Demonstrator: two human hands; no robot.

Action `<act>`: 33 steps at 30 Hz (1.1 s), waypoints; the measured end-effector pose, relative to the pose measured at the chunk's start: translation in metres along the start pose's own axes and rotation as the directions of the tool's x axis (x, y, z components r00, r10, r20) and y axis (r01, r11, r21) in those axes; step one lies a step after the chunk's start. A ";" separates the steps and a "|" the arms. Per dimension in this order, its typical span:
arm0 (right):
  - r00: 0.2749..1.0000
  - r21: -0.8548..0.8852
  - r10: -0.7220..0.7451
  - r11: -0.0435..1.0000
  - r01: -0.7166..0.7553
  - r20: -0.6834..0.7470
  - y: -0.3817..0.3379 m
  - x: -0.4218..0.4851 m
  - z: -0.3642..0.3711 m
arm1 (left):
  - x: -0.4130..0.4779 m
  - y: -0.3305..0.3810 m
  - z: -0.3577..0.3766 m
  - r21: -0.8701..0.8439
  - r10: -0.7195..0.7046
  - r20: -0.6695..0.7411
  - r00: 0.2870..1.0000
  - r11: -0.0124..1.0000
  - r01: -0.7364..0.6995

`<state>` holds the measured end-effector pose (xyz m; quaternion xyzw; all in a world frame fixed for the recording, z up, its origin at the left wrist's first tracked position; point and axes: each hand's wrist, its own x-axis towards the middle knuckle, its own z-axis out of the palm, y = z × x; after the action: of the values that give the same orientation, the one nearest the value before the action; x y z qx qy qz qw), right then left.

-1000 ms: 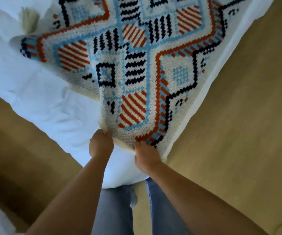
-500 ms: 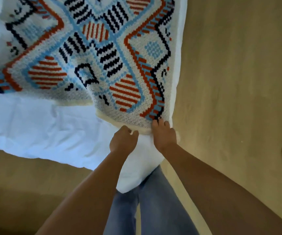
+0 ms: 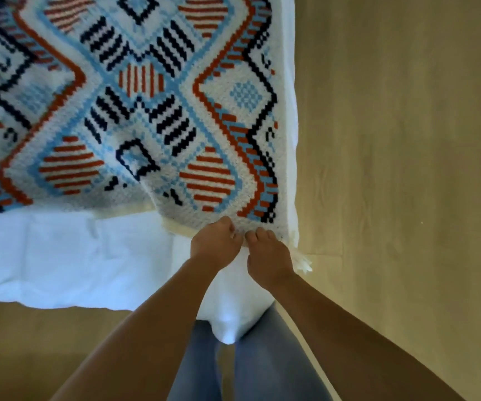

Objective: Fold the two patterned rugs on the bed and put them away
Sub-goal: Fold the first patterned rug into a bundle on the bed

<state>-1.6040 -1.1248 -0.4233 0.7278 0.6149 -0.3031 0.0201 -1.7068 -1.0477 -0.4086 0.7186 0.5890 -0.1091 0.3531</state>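
the patterned rug (image 3: 146, 111) lies spread out on the bed (image 3: 59, 256), its near edge by the bed's near corner; only one rug shows. the left hand (image 3: 214, 241) and the right hand (image 3: 268, 256) sit side by side at that bed corner, fingers curled and pinching the rug's near edge; i think they hold it there so the edge can be lifted over for a first fold.
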 end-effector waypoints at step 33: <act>0.989 -0.193 0.099 0.974 -0.118 -0.108 -0.347 0.152 0.053 | 0.012 -0.375 -0.210 0.039 0.052 -0.371 0.927 0.998 -0.040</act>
<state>-1.9320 -0.9276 -0.4178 0.7686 0.6017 -0.2025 0.0791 -2.1041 -0.8830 -0.4049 0.7453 0.6264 0.0283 0.2266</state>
